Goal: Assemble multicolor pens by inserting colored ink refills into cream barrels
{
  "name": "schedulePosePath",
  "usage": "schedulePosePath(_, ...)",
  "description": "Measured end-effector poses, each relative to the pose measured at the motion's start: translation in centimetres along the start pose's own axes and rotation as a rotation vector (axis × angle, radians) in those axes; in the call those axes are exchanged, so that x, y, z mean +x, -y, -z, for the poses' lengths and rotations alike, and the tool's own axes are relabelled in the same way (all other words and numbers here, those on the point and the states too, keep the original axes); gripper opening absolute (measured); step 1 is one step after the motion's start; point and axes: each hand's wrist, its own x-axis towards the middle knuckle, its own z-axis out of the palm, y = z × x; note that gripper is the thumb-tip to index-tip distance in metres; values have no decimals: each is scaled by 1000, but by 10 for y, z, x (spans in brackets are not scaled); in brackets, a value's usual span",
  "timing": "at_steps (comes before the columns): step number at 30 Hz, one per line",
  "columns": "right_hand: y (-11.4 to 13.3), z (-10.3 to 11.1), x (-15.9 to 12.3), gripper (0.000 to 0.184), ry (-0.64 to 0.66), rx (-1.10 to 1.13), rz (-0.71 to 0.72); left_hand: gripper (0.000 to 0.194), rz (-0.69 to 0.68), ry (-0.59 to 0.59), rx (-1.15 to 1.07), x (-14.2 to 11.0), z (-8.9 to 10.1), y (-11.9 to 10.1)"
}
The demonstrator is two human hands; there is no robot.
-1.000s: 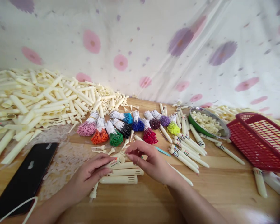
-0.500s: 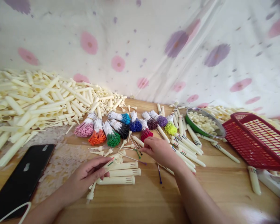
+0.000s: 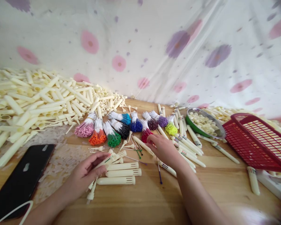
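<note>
My left hand (image 3: 85, 173) pinches a cream pen barrel (image 3: 110, 158) with refills poking from its open end, just above three more cream barrels (image 3: 121, 172) lying side by side on the wooden table (image 3: 145, 200). My right hand (image 3: 162, 149) reaches forward, fingers curled at the tip of the red refill bundle (image 3: 145, 133); whether it grips a refill is hidden. Bundles of coloured refills lie in a row: pink (image 3: 84, 128), orange (image 3: 97, 136), green (image 3: 112, 137), black (image 3: 123, 129), blue (image 3: 135, 124), purple (image 3: 160, 119), yellow-green (image 3: 171, 127).
A big heap of cream pen barrels (image 3: 32, 103) fills the left. Finished multi-colour pens (image 3: 189, 147) lie right of centre, beside a green bowl (image 3: 204, 123) of small parts and a red basket (image 3: 259, 140). A black phone (image 3: 20, 181) with white cable sits near left. Loose refills (image 3: 159, 173) lie about.
My right hand left the barrel held by my left hand and reached forward to the red refill bundle. My left hand lowered the barrel slightly.
</note>
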Motion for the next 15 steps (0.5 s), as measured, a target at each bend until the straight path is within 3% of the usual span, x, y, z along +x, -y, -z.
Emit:
schedulePosePath(5,-10,12,-3,24,-59,29,-96,26,-71,-72,83,3,2,-1)
schedulePosePath(9,-22,14,-11,14,46,-14,-156,22,-111,-102,122,4,4,1)
schedulePosePath(15,-38,-6,-23,10,184,-34,-62,24,-191,-105,259,5,2,3)
